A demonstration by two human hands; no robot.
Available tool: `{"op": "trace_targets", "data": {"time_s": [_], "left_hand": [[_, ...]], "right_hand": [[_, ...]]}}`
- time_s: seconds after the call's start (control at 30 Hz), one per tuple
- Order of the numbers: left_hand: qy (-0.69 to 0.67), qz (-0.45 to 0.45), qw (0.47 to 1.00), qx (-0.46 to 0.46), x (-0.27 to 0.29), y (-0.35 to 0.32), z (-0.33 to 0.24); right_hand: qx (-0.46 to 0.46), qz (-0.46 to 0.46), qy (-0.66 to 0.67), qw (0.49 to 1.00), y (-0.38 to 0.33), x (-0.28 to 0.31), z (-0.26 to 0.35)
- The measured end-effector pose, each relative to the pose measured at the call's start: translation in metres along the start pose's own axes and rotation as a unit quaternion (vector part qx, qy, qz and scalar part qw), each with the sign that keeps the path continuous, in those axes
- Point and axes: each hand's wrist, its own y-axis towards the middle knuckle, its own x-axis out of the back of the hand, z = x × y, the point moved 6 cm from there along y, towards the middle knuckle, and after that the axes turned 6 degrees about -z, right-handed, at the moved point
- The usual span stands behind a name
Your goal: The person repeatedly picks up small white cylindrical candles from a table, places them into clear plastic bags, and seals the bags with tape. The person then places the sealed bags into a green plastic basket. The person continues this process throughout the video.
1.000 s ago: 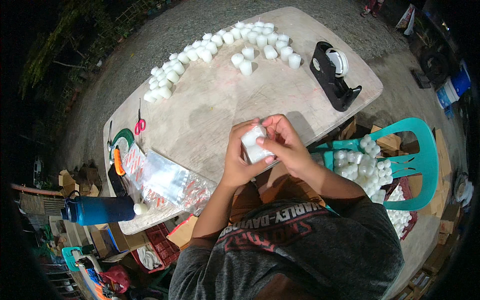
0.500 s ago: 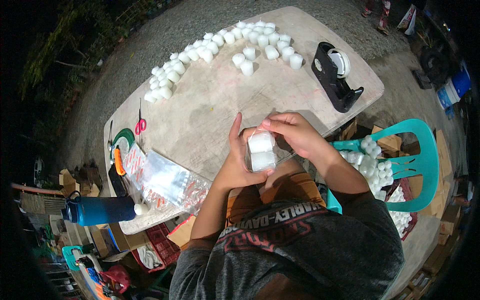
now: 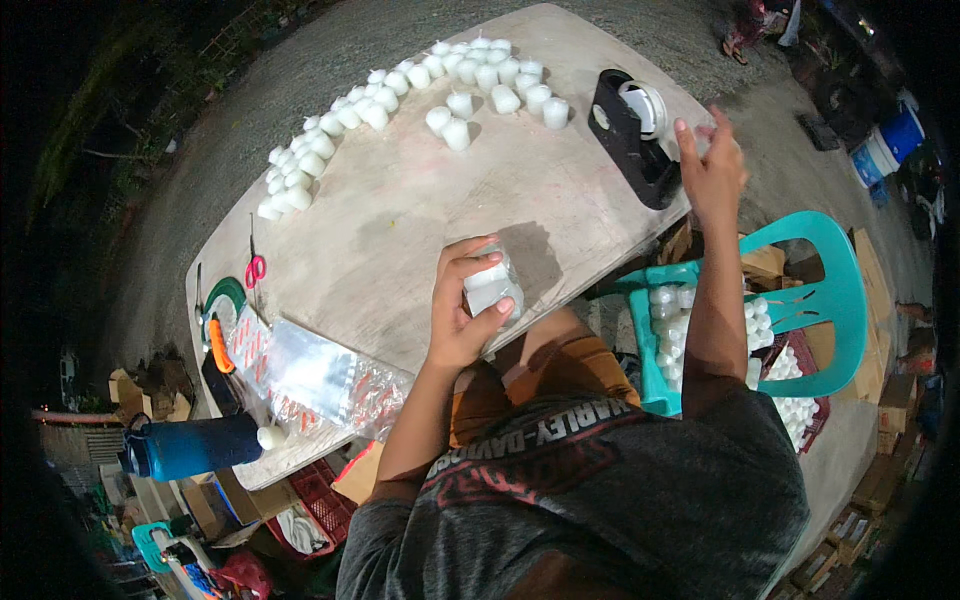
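Observation:
My left hand [image 3: 462, 312] grips a clear plastic bag of white candles [image 3: 491, 288] just above the table's near edge. My right hand [image 3: 712, 168] is raised out to the right, fingers close to the black tape dispenser [image 3: 633, 135] that stands on the table's right side; whether it pinches a strip of tape I cannot tell. Several small white candles [image 3: 400, 95] lie in a curved row along the far edge of the pale table [image 3: 420, 200].
A stack of clear plastic bags [image 3: 310, 365], scissors with red handles [image 3: 255, 265] and an orange-handled cutter [image 3: 220, 345] lie at the table's left end. A blue bottle [image 3: 190, 447] sits below it. A teal plastic chair [image 3: 760, 330] piled with white candles stands at my right.
My right hand has left the bag of candles and reached right to the tape dispenser. My left hand now holds the bag alone, lower and nearer the table edge.

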Motion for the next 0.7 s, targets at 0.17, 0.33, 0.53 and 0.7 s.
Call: {"op": "trace_targets", "data": {"time_s": [0.17, 0.33, 0.53, 0.7], "left_hand": [[0.042, -0.028, 0.999, -0.01, -0.006, 0.013, 0.006], [-0.004, -0.072, 0.997, 0.031, -0.004, 0.02, 0.009], [-0.006, -0.064, 0.998, 0.029, -0.008, 0.017, 0.007], [0.023, -0.034, 0.999, 0.025, -0.015, 0.017, 0.001]], "right_hand": [[-0.205, 0.241, 0.428, 0.847, 0.002, -0.049, -0.036], [-0.259, 0.205, 0.493, 0.804, -0.032, -0.02, -0.072], [-0.007, 0.02, -0.044, 0.999, -0.026, 0.013, -0.061], [-0.026, 0.159, 0.097, 0.982, -0.002, -0.022, -0.033]]}}
